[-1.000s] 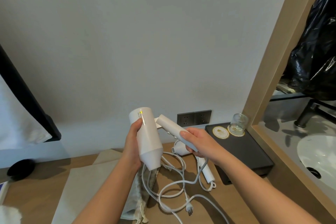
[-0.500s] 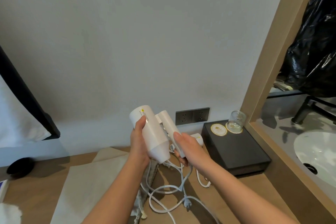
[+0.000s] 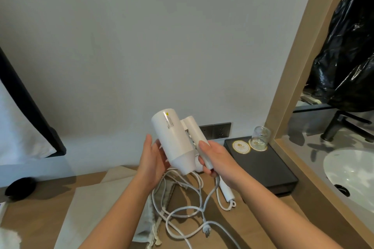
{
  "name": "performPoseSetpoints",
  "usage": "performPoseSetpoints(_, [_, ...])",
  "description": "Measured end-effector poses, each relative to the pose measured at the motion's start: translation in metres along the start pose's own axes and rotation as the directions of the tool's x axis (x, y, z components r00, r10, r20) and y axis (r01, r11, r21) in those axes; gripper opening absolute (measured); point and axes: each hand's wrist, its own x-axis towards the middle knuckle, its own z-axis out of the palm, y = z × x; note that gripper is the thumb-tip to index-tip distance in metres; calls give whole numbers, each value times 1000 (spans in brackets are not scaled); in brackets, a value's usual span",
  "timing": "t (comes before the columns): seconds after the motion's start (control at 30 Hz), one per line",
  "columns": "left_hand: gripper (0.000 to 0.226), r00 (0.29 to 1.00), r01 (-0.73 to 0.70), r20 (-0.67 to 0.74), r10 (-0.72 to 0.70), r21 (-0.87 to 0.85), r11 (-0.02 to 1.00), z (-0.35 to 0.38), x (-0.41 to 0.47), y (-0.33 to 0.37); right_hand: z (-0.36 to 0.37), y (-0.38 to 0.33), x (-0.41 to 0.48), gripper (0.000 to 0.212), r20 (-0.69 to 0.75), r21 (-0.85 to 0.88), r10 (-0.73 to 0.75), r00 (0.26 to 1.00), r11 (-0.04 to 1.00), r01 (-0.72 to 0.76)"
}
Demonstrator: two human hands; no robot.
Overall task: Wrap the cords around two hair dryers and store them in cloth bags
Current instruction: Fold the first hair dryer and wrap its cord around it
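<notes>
Right now your right hand (image 3: 217, 157) grips the hair dryer (image 3: 174, 139) mid-frame by its folded handle, while your left hand (image 3: 153, 157) lies flat against the barrel. Its cord (image 3: 210, 194) trails unwound onto the surface (image 3: 40, 208), so winding probably comes next.

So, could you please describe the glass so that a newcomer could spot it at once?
Find the wooden frame on the right; at its foot a black box sits on the table. At the box's far edge are two round coasters: the clear glass stands on the right one, the left is bare.
</notes>
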Motion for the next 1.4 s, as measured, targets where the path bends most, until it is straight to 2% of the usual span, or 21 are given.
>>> performPoseSetpoints(0.13, [62, 993, 108, 21, -113, 176, 978, -4, -7, -30, -6, -14, 2, 33, -17, 108, -15, 1000, 994, 17])
performPoseSetpoints(0.23, [62, 973, 175, 113, -201, 204, 963, 6, -11, -43, -9, -23, 6, 33, -41, 128, -35, 999, 991, 40])
performPoseSetpoints(0.3, [62, 950, 190, 189, -249, 281, 941, 11, -15, -46, -10, -27, 8, 34, -49, 155, -33, 998, 987, 40])
performPoseSetpoints(0.43, [57, 881, 144, 365, -301, 399, 906, 16, -24, -50, -13, -32, 10, 38, -46, 258, -16, 999, 966, 27])
performPoseSetpoints(0.57, [59, 847, 147, 413, -335, 423, 894, 20, -30, -46, -19, -35, 7, 36, -38, 371, -1, 999, 929, 15])
performPoseSetpoints(0.7, [60, 841, 43, 455, -293, 483, 874, 18, -39, -39, -26, -35, 5, 43, -36, 443, 53, 998, 896, -32])
performPoseSetpoints(0.93, [43, 847, -108, 482, -223, 567, 816, 5, -54, -17, -38, -23, 5, 44, 0, 520, 140, 990, 846, -120])
performPoseSetpoints(1.07, [38, 852, -213, 489, -184, 647, 732, 2, -63, 1, -47, -18, 3, 44, 51, 429, 109, 993, 895, -120])
performPoseSetpoints(1.23, [34, 845, -274, 496, -202, 724, 633, 3, -71, 32, -57, -23, 0, 38, -19, 117, 55, 998, 992, -52])
performPoseSetpoints(1.33, [33, 851, -281, 483, -205, 749, 600, 6, -74, 52, -61, -25, -2, 35, -49, -71, 53, 997, 996, -56])
performPoseSetpoints(1.4, [31, 843, -289, 485, -234, 773, 565, 10, -75, 63, -62, -26, -4, 34, -24, -121, 58, 998, 991, -60])
